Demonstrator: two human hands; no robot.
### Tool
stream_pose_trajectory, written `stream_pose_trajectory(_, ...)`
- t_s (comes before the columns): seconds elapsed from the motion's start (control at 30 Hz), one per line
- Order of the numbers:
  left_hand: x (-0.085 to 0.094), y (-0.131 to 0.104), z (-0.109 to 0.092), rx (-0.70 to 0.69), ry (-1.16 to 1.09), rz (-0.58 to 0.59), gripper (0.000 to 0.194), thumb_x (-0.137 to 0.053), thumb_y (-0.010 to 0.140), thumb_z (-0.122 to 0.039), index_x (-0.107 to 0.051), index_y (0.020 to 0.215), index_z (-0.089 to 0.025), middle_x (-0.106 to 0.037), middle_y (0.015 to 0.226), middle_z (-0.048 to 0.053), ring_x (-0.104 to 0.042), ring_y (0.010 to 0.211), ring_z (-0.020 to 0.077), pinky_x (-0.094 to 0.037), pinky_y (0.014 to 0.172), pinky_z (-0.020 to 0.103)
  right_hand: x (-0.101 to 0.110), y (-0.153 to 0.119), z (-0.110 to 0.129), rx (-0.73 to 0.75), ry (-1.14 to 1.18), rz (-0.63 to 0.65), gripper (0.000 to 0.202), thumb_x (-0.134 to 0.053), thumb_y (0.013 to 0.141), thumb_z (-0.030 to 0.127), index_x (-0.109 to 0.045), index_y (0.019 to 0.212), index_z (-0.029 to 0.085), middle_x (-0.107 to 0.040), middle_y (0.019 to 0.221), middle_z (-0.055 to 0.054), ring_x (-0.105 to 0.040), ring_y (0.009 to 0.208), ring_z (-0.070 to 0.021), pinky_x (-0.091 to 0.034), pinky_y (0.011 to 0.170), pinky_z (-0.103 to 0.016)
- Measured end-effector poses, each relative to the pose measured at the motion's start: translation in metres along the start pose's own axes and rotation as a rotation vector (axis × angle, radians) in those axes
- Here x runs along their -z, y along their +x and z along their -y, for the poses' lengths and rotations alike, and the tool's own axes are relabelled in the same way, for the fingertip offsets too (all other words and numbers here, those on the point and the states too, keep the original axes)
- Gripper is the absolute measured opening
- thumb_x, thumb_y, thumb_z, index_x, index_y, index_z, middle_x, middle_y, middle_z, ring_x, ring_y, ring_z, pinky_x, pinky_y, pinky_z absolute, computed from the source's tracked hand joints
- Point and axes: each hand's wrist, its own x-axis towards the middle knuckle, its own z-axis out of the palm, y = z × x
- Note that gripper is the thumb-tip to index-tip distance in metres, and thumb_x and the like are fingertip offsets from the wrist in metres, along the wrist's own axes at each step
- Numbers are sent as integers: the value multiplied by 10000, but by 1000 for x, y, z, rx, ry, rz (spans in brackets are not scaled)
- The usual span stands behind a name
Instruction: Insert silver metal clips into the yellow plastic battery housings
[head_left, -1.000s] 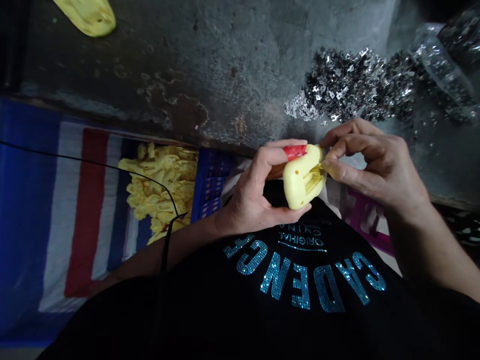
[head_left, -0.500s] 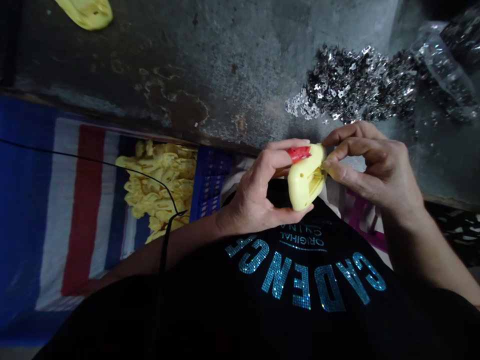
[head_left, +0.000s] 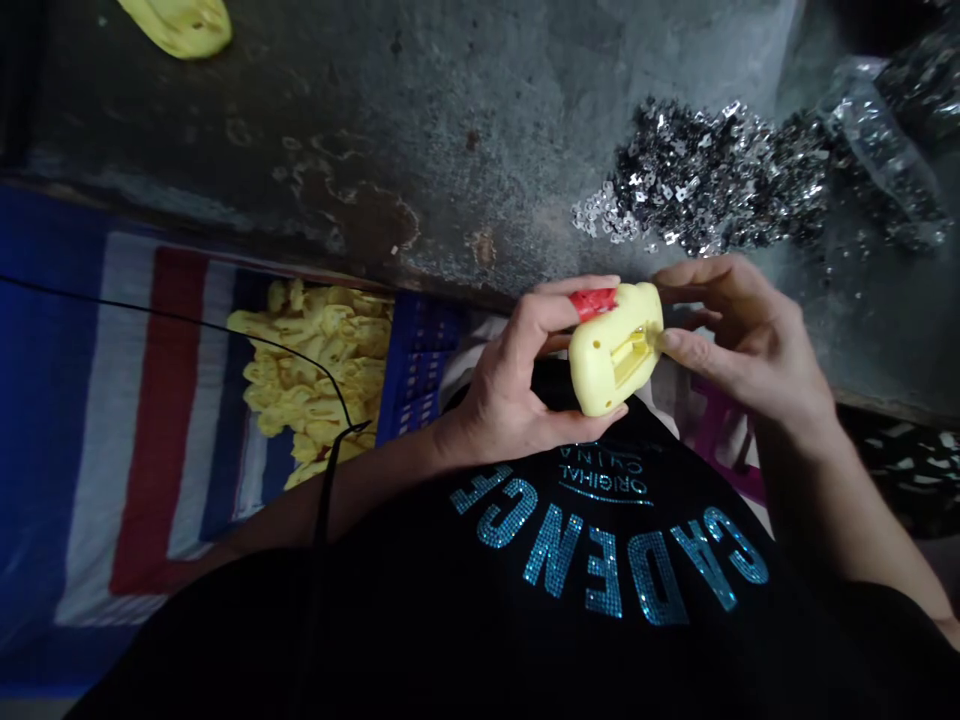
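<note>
At the near edge of the worn grey metal bench [head_left: 450, 110], a blue slotted plastic crate [head_left: 420, 365] holds heaped pale-yellow plastic pieces [head_left: 315, 370]. Just off that edge, the left hand [head_left: 521, 385] pinches a rounded, hollow yellow plastic shell [head_left: 596, 378]; the right hand [head_left: 757, 350] curls, thumb at the shell's rim, but whether it pinches anything I cannot tell.
</note>
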Motion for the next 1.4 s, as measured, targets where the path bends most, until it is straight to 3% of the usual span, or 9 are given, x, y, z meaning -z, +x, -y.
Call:
stream_pose_trajectory(0.1, 1, 6, 4, -172, 70, 20, 708, -866, 1003, -431, -485, 1593, -341, -618, 1684, 121, -671, 1555, 346, -679, 1201, 585, -7, 4, -5, -76, 148, 64, 575, -1034, 817, 613, -781, 1255, 341, -834, 1225, -21, -791, 1115, -259, -685, 919, -416)
stream_pose_trajectory(0.2, 3, 9, 4, -178, 111, 70, 770, -892, 994, -371, -473, 1641, -368, -596, 1702, 117, -629, 1596, 368, -708, 1166, 567, -11, 6, -8, -44, 148, 18, 546, -1024, 831, 608, -780, 1235, 333, -822, 1191, -13, -781, 1071, -232, -687, 891, -376)
stream_pose_trajectory(0.3, 7, 6, -2, -39, 57, 129, 812, -916, 967, -304, -496, 1656, -395, -526, 1757, 100, -601, 1615, 376, -769, 1031, 462, -11, 6, -14, 1, 100, -43, 533, -1017, 836, 608, -778, 1229, 339, -818, 1195, -12, -780, 1060, -226, -674, 843, -348)
stream_pose_trajectory(0.47, 12, 5, -9, 427, -335, 270, 1052, -956, 932, -384, -362, 1794, -477, -596, 1697, 92, -798, 1339, 300, -773, 886, 332, -7, 5, -24, 138, -102, -163, 586, -981, 829, 662, -750, 1240, 314, -808, 1216, -31, -770, 1018, -242, -650, 754, -352)
stream_pose_trajectory(0.63, 16, 20, -10, 609, -494, 370, 1019, -1042, 835, -378, -568, 1735, -321, -739, 1587, 128, -761, 1424, 335, -723, 1059, 369, -7, -8, -23, 291, -203, -154, 427, -895, 941, 424, -732, 1328, 351, -784, 1292, -46, -763, 1128, -284, -660, 890, -450)
stream_pose_trajectory(0.73, 16, 28, -13, 512, -437, 449, 1106, -1090, 761, -350, -575, 1740, -345, -726, 1622, 123, -747, 1438, 347, -703, 1116, 426, -12, -19, -30, 391, -137, -218, 485, -846, 941, 386, -698, 1401, 424, -741, 1341, -57, -740, 1212, -337, -666, 923, -548)
stream_pose_trajectory(0.93, 8, 34, -22, 221, -168, 505, 1100, -1090, 765, -452, -578, 1733, -346, -778, 1484, 112, -781, 1272, 304, -685, 1119, 471, -23, -26, -60, 518, -117, -347, 540, -745, 943, 682, -548, 1423, 530, -657, 1291, -88, -686, 1178, -424, -581, 1072, -764)
stream_pose_trajectory(1.13, 3, 36, -25, 60, -46, 452, 925, -1051, 819, -512, -692, 1613, -203, -804, 1336, 120, -782, 1224, 281, -664, 1140, 411, -23, -16, -65, 664, -154, -465, 536, -720, 926, 746, -588, 1363, 464, -629, 1190, -46, -690, 1035, -329, -640, 974, -643)
stream_pose_trajectory(1.4, 3, 32, -20, -66, -26, 381, 851, -1010, 868, -539, -719, 1579, -175, -815, 1311, 139, -803, 1202, 268, -705, 1092, 389, -19, -16, -54, 698, -92, -439, 616, -840, 905, 653, -668, 1479, 512, -686, 1234, -56, -713, 1065, -371, -646, 962, -660)
